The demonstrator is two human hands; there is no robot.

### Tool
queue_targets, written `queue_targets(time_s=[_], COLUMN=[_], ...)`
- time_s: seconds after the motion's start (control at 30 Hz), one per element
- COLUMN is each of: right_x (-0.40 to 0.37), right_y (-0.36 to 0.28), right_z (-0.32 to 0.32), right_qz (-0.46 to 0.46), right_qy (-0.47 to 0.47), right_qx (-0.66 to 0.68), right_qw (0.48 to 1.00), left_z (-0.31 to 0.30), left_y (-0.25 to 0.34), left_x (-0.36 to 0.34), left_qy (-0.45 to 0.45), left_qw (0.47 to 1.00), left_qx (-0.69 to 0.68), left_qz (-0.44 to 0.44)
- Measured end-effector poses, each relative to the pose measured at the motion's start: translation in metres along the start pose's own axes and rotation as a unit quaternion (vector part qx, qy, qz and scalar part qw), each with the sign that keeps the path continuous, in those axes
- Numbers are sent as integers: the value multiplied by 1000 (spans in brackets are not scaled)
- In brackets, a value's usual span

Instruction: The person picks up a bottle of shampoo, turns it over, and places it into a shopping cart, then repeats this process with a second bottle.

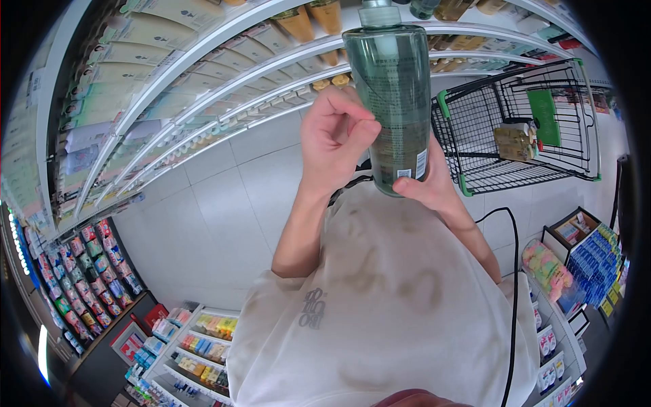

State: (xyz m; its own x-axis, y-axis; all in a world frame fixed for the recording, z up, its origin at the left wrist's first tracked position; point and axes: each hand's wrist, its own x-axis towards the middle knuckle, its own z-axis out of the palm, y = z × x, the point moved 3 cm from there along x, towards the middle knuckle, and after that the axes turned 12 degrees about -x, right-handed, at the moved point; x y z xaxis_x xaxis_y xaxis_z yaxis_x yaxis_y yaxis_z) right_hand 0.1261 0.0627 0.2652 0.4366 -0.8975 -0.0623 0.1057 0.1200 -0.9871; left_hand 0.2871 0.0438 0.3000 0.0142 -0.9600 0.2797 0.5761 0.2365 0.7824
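A large translucent green bottle with a pump-style neck stands upright in front of me, its printed back label and barcode facing the camera. My right hand is wrapped round its lower right side, the thumb pressed near the barcode. On the bottle's left side is my left hand, its fingers curled and the thumb and fingertip together at the bottle's edge. Whether those fingertips pinch anything is too small to tell.
Shelves of packets and bottles curve across the top and left. A shopping cart with a few goods stands at the right. Behind are product displays and stacked blue boxes. A black cable hangs over the shirt.
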Motion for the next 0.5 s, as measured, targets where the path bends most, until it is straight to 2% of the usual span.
queue_targets(time_s=[0.2, 0.3, 0.5], right_x=[-4, -2, 7], right_y=[-1, 1, 1], right_z=[-3, -3, 2], right_qz=[2, 1, -2], right_qy=[0, -2, -4], right_qx=[-10, -22, -18], right_qw=[1000, 1000, 1000], left_z=[2, 2, -13], left_y=[-2, 0, 3], left_x=[0, 1, 6], left_qy=[9, 31, 40], left_qw=[999, 999, 997], left_qx=[-47, -16, -65], left_qz=[20, 11, -29])
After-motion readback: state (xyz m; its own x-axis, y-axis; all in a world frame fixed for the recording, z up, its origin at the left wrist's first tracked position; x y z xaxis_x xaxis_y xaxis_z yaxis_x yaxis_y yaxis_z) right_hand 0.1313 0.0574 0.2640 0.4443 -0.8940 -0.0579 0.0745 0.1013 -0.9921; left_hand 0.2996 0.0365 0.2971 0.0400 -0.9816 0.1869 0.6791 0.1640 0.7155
